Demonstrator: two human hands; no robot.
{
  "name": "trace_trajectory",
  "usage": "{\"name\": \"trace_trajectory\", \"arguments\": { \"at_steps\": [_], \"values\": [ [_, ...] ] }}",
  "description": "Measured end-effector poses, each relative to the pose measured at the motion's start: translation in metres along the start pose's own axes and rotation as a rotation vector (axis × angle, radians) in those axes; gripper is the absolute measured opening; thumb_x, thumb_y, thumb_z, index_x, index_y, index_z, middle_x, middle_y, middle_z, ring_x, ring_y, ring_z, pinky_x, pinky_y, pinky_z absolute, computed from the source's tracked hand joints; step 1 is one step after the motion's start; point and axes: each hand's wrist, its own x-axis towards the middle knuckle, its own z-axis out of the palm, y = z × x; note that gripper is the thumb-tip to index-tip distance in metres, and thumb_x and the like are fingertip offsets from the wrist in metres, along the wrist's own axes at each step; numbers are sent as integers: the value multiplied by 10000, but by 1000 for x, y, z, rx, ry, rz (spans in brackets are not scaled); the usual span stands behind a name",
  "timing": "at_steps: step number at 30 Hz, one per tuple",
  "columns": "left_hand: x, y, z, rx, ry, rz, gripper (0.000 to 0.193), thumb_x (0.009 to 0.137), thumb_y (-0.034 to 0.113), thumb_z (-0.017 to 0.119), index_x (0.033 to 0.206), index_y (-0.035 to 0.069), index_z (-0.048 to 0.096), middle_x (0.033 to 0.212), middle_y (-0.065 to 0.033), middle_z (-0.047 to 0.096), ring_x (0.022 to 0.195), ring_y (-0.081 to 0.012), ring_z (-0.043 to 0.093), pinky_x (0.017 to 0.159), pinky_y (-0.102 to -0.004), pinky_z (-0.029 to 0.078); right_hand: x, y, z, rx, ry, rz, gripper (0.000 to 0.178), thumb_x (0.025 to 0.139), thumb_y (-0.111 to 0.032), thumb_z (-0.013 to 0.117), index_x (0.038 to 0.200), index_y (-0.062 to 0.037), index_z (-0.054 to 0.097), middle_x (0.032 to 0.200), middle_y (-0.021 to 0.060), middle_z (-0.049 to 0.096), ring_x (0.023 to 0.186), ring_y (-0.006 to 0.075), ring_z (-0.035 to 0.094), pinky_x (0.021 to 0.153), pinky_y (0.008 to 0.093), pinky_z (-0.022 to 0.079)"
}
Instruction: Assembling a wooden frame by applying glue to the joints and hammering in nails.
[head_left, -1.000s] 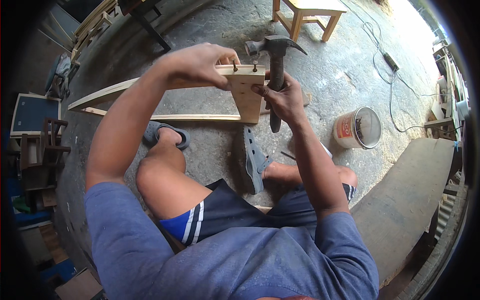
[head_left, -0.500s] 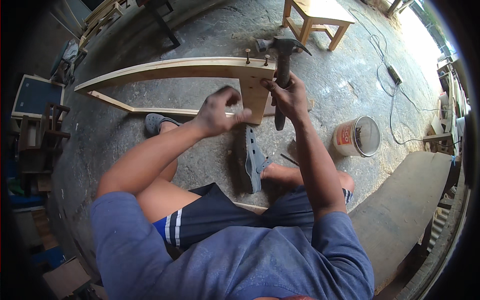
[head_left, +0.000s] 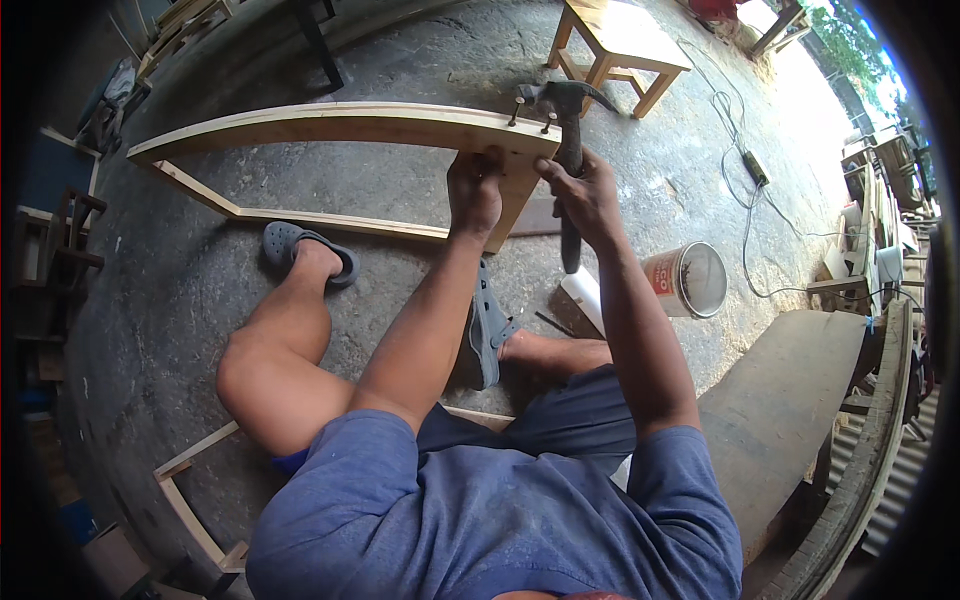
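A wooden frame (head_left: 330, 122) stands on edge across the floor in front of me. At its right corner two nails (head_left: 516, 113) stick up from the top edge, only partly driven in. My left hand (head_left: 475, 195) is closed on the frame beside that corner, its fingertips partly hidden behind the wood. In my right hand (head_left: 588, 200) is a claw hammer (head_left: 571, 150), held upright by its handle with the head above the nails' level. The right thumb and fingers also lie close against the frame's end; whether they grip it I cannot tell.
To the right stands a bucket (head_left: 705, 280) with small dark pieces inside. A wooden stool (head_left: 630, 45) is at the far side, near a cord with a power strip (head_left: 755, 168). A long board (head_left: 790, 390) lies at right. Another frame (head_left: 185, 505) lies at lower left.
My left hand has moved forward from the open air onto the frame near its corner. The frame's nailed corner has shifted slightly right. The hammer stays in my right hand.
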Motion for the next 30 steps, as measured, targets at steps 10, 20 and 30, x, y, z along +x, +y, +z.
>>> {"name": "trace_trajectory", "arguments": {
  "at_steps": [10, 20, 30],
  "values": [
    [-3, -1, 10, 162, 129, 58, 328, 944, 227, 579, 1132, -42, 580, 921, -129, 663, 845, -184, 609, 785, -327, 462, -43, -107, -57, -196, -47, -114, 487, 973, -279, 582, 1384, -80, 415, 686, 21, 526, 556, 78, 524, 443, 248, 418],
    [-2, 5, 11, 166, 125, -5, 311, 933, 182, 571, 1146, -45, 584, 983, -160, 679, 940, -233, 636, 854, -344, 468, -65, -166, -55, -692, -67, -252, 482, 1008, -273, 498, 1473, -243, 375, 656, 36, 559, 537, 103, 538, 515, 314, 466],
    [-8, -2, 18, 29, 172, 23, 317, 938, 135, 555, 1206, -34, 565, 1089, -156, 665, 1000, -225, 626, 902, -330, 458, -65, -155, -63, -844, 46, -466, 503, 1010, -391, 467, 1462, -185, 387, 643, 30, 555, 558, 117, 531, 540, 303, 429]
  ]
}}
